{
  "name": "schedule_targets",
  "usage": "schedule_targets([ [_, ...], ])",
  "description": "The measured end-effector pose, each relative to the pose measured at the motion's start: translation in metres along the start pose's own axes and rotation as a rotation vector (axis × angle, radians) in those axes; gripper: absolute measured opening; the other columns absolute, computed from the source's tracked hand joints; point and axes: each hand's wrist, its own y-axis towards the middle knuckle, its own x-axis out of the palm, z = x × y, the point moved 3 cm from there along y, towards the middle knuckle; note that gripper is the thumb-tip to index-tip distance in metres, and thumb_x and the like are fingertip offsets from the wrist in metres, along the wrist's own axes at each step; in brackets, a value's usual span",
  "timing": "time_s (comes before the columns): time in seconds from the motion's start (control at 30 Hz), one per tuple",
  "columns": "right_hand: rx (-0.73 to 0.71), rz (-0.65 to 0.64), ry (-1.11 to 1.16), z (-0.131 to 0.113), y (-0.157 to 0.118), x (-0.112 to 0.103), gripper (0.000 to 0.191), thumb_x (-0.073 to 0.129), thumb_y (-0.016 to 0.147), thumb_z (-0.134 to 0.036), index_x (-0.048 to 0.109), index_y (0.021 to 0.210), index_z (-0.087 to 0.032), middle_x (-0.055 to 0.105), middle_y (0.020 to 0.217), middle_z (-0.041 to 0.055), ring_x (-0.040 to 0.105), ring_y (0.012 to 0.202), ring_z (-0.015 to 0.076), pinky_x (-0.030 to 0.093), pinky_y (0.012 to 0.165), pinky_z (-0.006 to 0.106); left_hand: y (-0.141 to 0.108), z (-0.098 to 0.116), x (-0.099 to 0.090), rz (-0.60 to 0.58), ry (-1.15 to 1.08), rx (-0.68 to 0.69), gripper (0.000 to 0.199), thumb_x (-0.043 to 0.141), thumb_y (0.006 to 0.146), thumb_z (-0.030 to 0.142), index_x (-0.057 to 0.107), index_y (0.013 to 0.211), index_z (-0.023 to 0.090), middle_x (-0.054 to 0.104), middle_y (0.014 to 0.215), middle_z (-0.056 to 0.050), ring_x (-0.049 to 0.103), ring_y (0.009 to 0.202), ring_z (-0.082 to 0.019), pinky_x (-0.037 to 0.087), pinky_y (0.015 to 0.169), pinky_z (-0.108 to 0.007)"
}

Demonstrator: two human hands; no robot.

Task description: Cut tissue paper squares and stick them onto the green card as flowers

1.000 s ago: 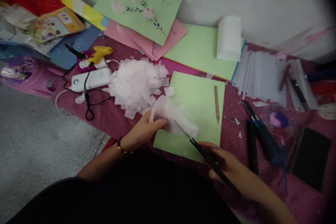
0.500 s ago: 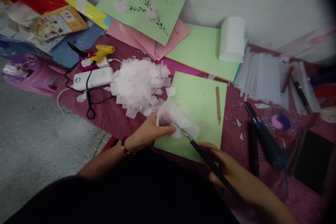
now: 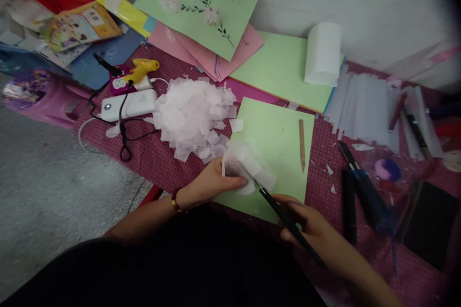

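Note:
My left hand (image 3: 209, 183) is closed on white tissue paper (image 3: 257, 163), thumb on top, with the sheet curling up from its fingers. My right hand (image 3: 306, 225) grips black-handled scissors (image 3: 284, 218), their thin metal tip against the tissue's lower edge. Part of the handles is hidden by my fingers. Beneath the tissue lies a light green sheet (image 3: 277, 129), with a wooden pencil (image 3: 301, 146) on its right side. Just beyond my left hand is a heap of small white tissue pieces (image 3: 194, 112).
At the back are a tissue roll (image 3: 323, 53) and a green card with paper flowers (image 3: 230, 5). Left lie a white power bank (image 3: 129, 105), cables and a yellow glue gun (image 3: 144, 71). Right are translucent glue sticks (image 3: 367, 110), a utility knife (image 3: 347, 156) and a dark flat object (image 3: 430, 225).
The scissors' metal blades show less against the tissue than before. My left hand and the tissue have shifted slightly right; the whole view has also moved a little.

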Motion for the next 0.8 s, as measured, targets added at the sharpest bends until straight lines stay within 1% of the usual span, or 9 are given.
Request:
schedule_targets([
  [0.1, 0.034, 0.019, 0.012, 0.002, 0.001, 0.000, 0.051, 0.067, 0.083, -0.044, 0.062, 0.129, -0.021, 0.067, 0.128, 0.0130, 0.065, 0.112, 0.0328, 0.055, 0.094, 0.046, 0.001, 0.000, -0.002, -0.009, 0.007, 0.016, 0.036, 0.081, 0.068, 0.030, 0.070, 0.097, 0.014, 0.072, 0.093, -0.007, 0.064, 0.080, -0.015, 0.052, 0.075, -0.026],
  [0.17, 0.045, 0.032, 0.009, 0.003, 0.000, -0.001, 0.052, 0.067, 0.082, -0.044, 0.063, 0.128, -0.021, 0.068, 0.125, 0.0136, 0.064, 0.113, 0.0340, 0.055, 0.094, 0.047, 0.003, 0.001, -0.005, 0.000, -0.039, 0.026, 0.035, 0.080, 0.069, 0.033, 0.070, 0.096, 0.014, 0.072, 0.091, -0.006, 0.064, 0.079, -0.015, 0.052, 0.074, -0.026],
  [0.27, 0.034, 0.019, -0.015, 0.002, -0.002, -0.001, 0.059, 0.068, 0.081, -0.046, 0.058, 0.133, -0.020, 0.067, 0.124, 0.0143, 0.059, 0.121, 0.0353, 0.050, 0.101, 0.050, 0.006, 0.003, -0.011, 0.071, -0.126, 0.039, 0.031, 0.077, 0.070, 0.035, 0.070, 0.089, 0.013, 0.070, 0.081, -0.004, 0.062, 0.069, -0.013, 0.051, 0.068, -0.024],
  [0.37, 0.011, -0.031, -0.033, -0.001, -0.004, -0.001, 0.064, 0.069, 0.081, -0.048, 0.053, 0.137, -0.020, 0.059, 0.136, 0.0155, 0.053, 0.130, 0.0346, 0.043, 0.109, 0.052, 0.008, 0.001, -0.015, 0.116, -0.126, 0.018, 0.025, 0.075, 0.071, 0.036, 0.069, 0.081, 0.014, 0.067, 0.071, -0.001, 0.058, 0.059, -0.009, 0.048, 0.059, -0.021],
  [0.47, -0.004, -0.059, -0.036, -0.003, -0.004, 0.000, 0.066, 0.068, 0.082, -0.050, 0.051, 0.138, -0.021, 0.053, 0.143, 0.0163, 0.050, 0.132, 0.0345, 0.040, 0.111, 0.054, 0.007, -0.005, -0.012, 0.069, -0.106, -0.033, 0.023, 0.073, 0.073, 0.037, 0.071, 0.079, 0.015, 0.067, 0.069, 0.000, 0.057, 0.057, -0.008, 0.047, 0.057, -0.020],
  [0.6, -0.022, -0.051, -0.035, -0.004, -0.001, 0.001, 0.066, 0.067, 0.083, -0.050, 0.049, 0.140, -0.021, 0.052, 0.143, 0.0168, 0.052, 0.130, 0.0341, 0.041, 0.110, 0.055, 0.003, -0.007, -0.005, 0.038, -0.044, -0.089, 0.021, 0.072, 0.073, 0.036, 0.070, 0.075, 0.015, 0.067, 0.068, 0.001, 0.057, 0.056, -0.008, 0.045, 0.056, -0.019],
  [0.8, -0.015, -0.038, -0.013, -0.007, 0.002, 0.003, 0.067, 0.067, 0.083, -0.048, 0.049, 0.141, -0.020, 0.052, 0.143, 0.0167, 0.052, 0.130, 0.0338, 0.039, 0.111, 0.054, 0.001, -0.002, 0.001, 0.019, 0.010, -0.069, 0.024, 0.072, 0.074, 0.039, 0.071, 0.074, 0.015, 0.067, 0.068, 0.001, 0.055, 0.057, -0.007, 0.043, 0.057, -0.018],
])
